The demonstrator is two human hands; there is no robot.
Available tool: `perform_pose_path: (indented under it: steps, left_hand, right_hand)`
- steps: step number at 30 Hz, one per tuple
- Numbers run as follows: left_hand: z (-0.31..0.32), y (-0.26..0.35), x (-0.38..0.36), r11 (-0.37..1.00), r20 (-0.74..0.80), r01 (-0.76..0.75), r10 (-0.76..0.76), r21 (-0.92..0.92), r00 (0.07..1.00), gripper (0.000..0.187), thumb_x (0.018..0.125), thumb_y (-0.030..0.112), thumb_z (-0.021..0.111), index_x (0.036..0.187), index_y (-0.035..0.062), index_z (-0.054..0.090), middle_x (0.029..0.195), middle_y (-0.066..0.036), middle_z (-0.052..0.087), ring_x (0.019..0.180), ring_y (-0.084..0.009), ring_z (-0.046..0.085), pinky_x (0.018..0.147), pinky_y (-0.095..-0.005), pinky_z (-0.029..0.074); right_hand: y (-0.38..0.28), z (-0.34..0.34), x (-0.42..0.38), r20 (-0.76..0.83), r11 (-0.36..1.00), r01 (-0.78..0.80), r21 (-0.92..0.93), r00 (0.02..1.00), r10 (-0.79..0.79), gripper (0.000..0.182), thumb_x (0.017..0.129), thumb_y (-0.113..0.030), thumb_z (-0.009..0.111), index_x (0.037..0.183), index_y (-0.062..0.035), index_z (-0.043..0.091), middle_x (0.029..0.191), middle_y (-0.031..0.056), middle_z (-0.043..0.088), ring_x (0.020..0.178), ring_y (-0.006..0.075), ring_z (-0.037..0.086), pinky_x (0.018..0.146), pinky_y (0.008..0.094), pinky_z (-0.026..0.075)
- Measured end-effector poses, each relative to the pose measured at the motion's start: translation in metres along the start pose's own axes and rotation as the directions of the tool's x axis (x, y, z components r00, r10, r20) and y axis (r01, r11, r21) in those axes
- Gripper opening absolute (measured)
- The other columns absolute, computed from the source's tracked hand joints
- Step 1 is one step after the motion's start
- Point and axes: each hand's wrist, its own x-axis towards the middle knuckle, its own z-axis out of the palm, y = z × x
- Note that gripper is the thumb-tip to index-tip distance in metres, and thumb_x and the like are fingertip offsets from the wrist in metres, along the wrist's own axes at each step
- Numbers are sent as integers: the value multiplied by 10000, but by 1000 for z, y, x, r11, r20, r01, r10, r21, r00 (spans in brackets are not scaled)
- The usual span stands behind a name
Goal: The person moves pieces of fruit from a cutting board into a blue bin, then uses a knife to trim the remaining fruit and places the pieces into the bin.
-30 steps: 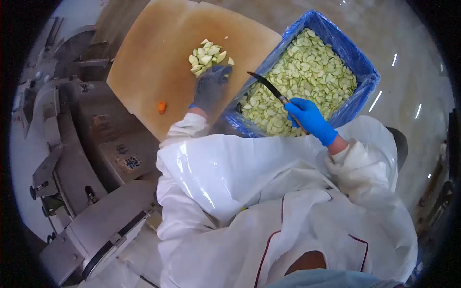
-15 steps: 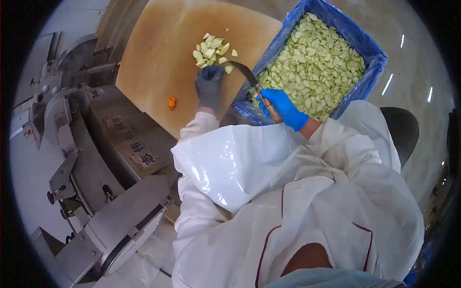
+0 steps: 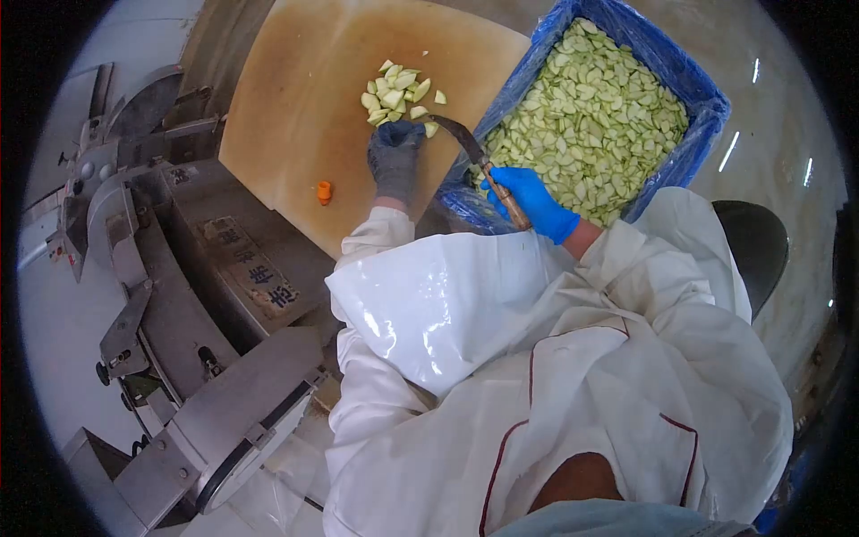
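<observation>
My right hand (image 3: 537, 204), in a blue glove, is closed round the wooden handle of a curved knife (image 3: 463, 140). Its dark blade points up and left toward the cutting board (image 3: 295, 107). In a grey glove, my left hand (image 3: 395, 161) is over the board with its fingers curled in. Whether it grips anything is hidden from this angle. Just beyond its fingers lies a small pile of pale green cut vegetable pieces (image 3: 392, 93), and a few loose ones are near the knife tip.
Right of the board stands a blue crate (image 3: 711, 107) lined with clear plastic, holding many sliced green pieces (image 3: 591, 116). A small orange object (image 3: 324, 192) sits on the board's left part. Metal machinery (image 3: 233, 268) fills the left side.
The whole view has shifted slightly, with everything a little further right. Both hands, the knife and the pile keep nearly the same places relative to the board.
</observation>
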Motion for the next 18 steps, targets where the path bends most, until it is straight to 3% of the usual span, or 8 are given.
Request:
perform_pose_path:
  steps: [5,8,11,14,17,18]
  left_hand:
    - [0,-3,-1,999,-5,-10,10,-52,1000,162,732,82,781,807,51,641,763,-18,656,672,-129,580,682,-289,475]
    - [-1,-1,0,995,-1,-69,69,69,998,166,732,95,783,807,50,641,764,-29,659,681,-144,590,677,-304,482]
    - [-4,6,-3,999,36,-22,23,-31,999,192,723,128,794,807,49,640,771,-47,663,698,-161,600,683,-310,485]
    - [-1,-4,1,998,3,-16,16,63,1000,224,710,156,806,820,47,644,784,-60,665,714,-162,603,692,-310,485]
    - [3,-15,4,992,-37,-39,43,117,998,239,700,164,814,826,44,650,789,-65,666,711,-166,605,691,-315,486]
    - [3,-14,4,992,-41,-50,55,113,998,240,699,161,815,828,42,651,790,-66,666,712,-165,606,689,-316,487]
  right_hand:
    - [0,6,-3,26,999,33,28,999,-33,372,914,-379,591,947,-16,662,742,37,615,594,122,572,514,250,474]
    - [-7,26,-11,2,983,36,179,999,-38,354,914,-381,598,902,-32,659,720,22,597,586,111,550,502,253,448]
    - [6,27,13,31,1000,13,-10,999,-12,343,923,-377,592,852,-45,643,681,10,571,577,99,524,490,254,415]
    - [24,30,9,1,982,152,-112,988,-153,340,929,-368,589,815,-50,629,649,-1,545,561,89,487,482,256,387]
    - [44,22,-14,86,962,33,-269,996,-10,327,934,-349,587,815,-47,630,652,-9,540,566,85,475,490,253,389]
    - [41,24,-21,64,982,-3,-189,998,16,310,935,-327,591,830,-39,635,671,1,550,569,85,477,492,251,389]
